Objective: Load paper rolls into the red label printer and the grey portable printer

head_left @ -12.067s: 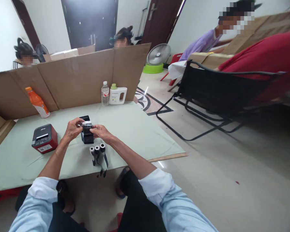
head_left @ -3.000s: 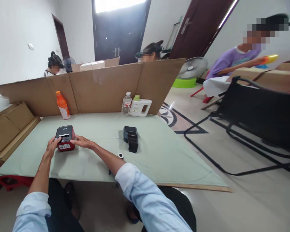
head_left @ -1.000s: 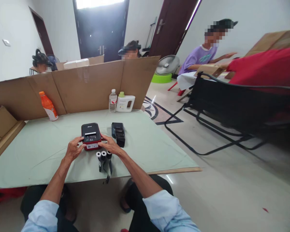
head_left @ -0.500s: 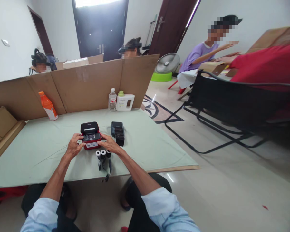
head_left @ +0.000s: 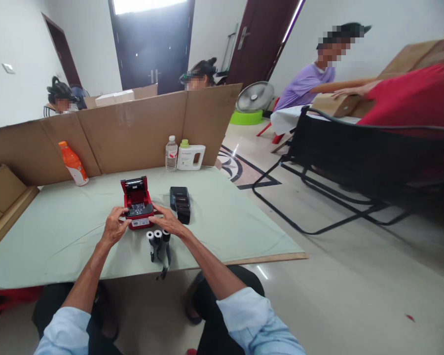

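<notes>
A small red printer (head_left: pixel 136 202) sits on the pale green table (head_left: pixel 59 231) with its lid swung up. My left hand (head_left: pixel 113 228) grips its left side and my right hand (head_left: pixel 167 222) grips its right side. Three paper rolls in a dark wrap (head_left: pixel 158 240) stand just in front of the printer, below my right hand. A black printer (head_left: pixel 180 202) lies shut to the right of the red one.
A cardboard screen (head_left: pixel 133 130) lines the table's far edge, with an orange bottle (head_left: pixel 73 162), a water bottle (head_left: pixel 171 154) and a white jug (head_left: pixel 191 156) before it. A black folding chair (head_left: pixel 355 162) stands at right. Other people sit behind the screen and at far right.
The red printer's lid has swung up from shut to open. Earlier I set down the black printer and pulled the red one over from the left.
</notes>
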The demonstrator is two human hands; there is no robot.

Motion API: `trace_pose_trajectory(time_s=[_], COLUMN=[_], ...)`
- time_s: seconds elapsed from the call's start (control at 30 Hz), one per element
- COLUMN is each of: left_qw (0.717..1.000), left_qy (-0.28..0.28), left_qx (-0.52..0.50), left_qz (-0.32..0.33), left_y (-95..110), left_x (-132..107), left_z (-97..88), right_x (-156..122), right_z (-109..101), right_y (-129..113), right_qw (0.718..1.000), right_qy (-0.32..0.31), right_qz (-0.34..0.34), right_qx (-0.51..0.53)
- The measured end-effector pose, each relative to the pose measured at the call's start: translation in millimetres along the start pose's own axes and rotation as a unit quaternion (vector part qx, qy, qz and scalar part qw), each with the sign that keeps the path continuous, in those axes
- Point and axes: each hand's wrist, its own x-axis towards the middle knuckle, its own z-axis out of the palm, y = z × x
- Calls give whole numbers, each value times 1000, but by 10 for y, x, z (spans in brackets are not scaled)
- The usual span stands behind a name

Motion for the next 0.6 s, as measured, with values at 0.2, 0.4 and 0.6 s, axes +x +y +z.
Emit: trace_pose_trajectory(time_s=[0.2, 0.4, 0.6], left_qw=[1000, 998, 983], left_qy=[-8, -47, -170], left_qx=[4, 25, 74], left_qz=[-17, -38, 14], left_y=[42, -46, -58], left_x=[-5, 310, 561], left_z=[-27, -171, -177], right_x=[-33, 23, 163], right_z=[-18, -42, -12], right_y=[-94, -84, -8], right_qw=[1000, 995, 968], right_qy=[-16, 34, 22], right_qz=[9, -6, -83], right_qx=[22, -95, -236])
